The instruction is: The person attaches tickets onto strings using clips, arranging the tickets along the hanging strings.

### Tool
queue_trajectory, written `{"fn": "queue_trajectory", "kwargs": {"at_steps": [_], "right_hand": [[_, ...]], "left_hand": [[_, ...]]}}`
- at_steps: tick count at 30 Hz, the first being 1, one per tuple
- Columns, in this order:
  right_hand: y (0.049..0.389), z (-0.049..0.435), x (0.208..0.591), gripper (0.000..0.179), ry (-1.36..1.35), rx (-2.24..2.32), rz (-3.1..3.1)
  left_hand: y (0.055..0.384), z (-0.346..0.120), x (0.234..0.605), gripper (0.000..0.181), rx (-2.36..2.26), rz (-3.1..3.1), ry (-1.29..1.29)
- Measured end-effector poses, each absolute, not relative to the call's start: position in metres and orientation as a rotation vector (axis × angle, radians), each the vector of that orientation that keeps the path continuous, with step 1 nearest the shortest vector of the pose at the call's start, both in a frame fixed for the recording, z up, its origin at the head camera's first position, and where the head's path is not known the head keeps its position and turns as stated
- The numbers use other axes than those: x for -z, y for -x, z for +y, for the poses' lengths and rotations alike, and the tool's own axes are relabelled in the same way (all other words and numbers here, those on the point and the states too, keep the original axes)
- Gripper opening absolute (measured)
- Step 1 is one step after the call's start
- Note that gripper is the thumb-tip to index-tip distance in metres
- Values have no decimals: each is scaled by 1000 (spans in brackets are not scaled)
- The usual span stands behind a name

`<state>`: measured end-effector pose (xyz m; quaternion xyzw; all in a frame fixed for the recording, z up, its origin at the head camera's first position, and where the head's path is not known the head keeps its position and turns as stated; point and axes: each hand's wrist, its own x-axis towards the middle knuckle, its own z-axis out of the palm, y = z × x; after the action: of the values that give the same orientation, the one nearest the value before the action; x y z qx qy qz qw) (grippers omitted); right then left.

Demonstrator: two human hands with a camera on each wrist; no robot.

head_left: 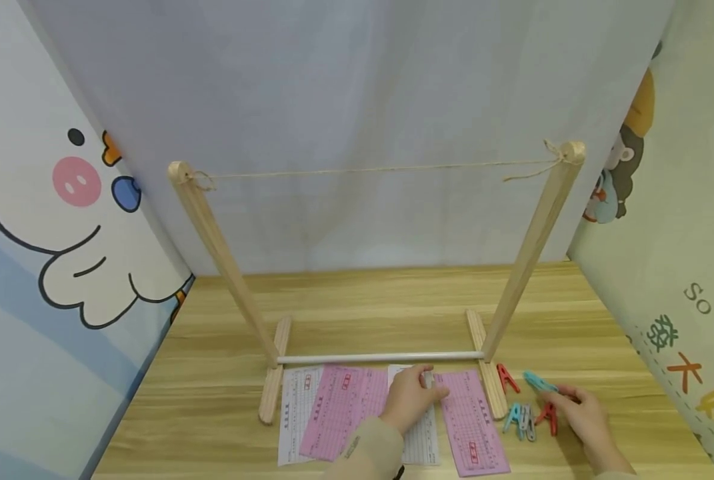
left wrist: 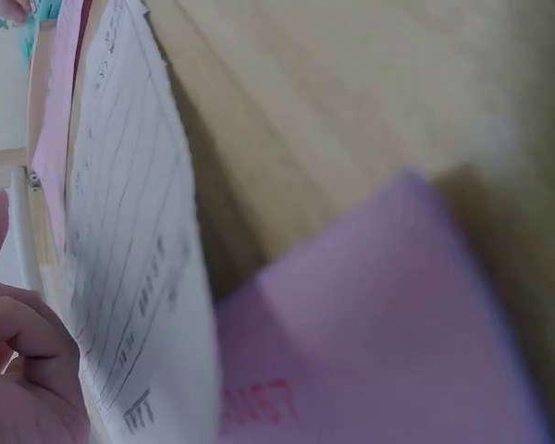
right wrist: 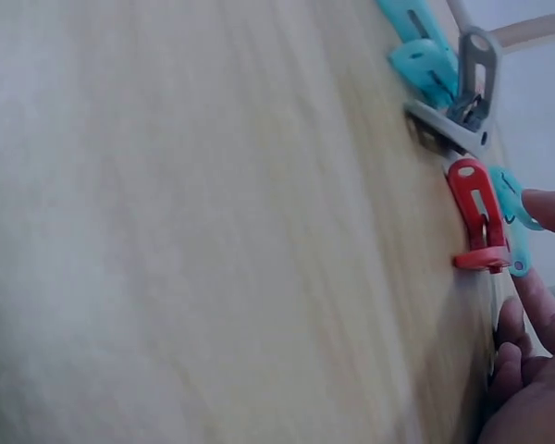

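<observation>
A teal peg [head_left: 539,383] is pinched by the right hand [head_left: 586,421] at the right of the worktop [head_left: 213,407]. The left hand [head_left: 407,400] is placed over the white slip [head_left: 421,440] between the pink slips [head_left: 475,427]; whether the slip is gripped cannot be told. The step appears to be pickup. Next, a secure grip on the slip's far edge is probably required.

I see 2 beige sleeves [head_left: 376,448], the L w/ sm. dark lettering [head_left: 353,447] & a blk strip [head_left: 400,473] at its edge; L hand [head_left: 409,400] & R hand [head_left: 586,420] bare.
</observation>
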<state>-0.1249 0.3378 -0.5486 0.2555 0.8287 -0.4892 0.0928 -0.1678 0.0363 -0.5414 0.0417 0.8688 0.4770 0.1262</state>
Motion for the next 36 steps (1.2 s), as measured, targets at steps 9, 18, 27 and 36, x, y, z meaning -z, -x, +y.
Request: {"fn": "queue_trajectory", "kwargs": {"at_steps": [9,18,27,36], "right_hand": [[125,338,548,81,-727,1548,2348],[124,340,550,82,-765,1515,2353],[128,340,550,73,-771,1489,2455],[123,340,556,65,-643,1276,2691]], "left_hand": [[174,48,548,54,-1266,2565,-52],[177,56,546,48,-1177,2627,30],[186,50,541,41,-1107,2657,-49],[189,49,536,30,-1101,2579,-79]]}}
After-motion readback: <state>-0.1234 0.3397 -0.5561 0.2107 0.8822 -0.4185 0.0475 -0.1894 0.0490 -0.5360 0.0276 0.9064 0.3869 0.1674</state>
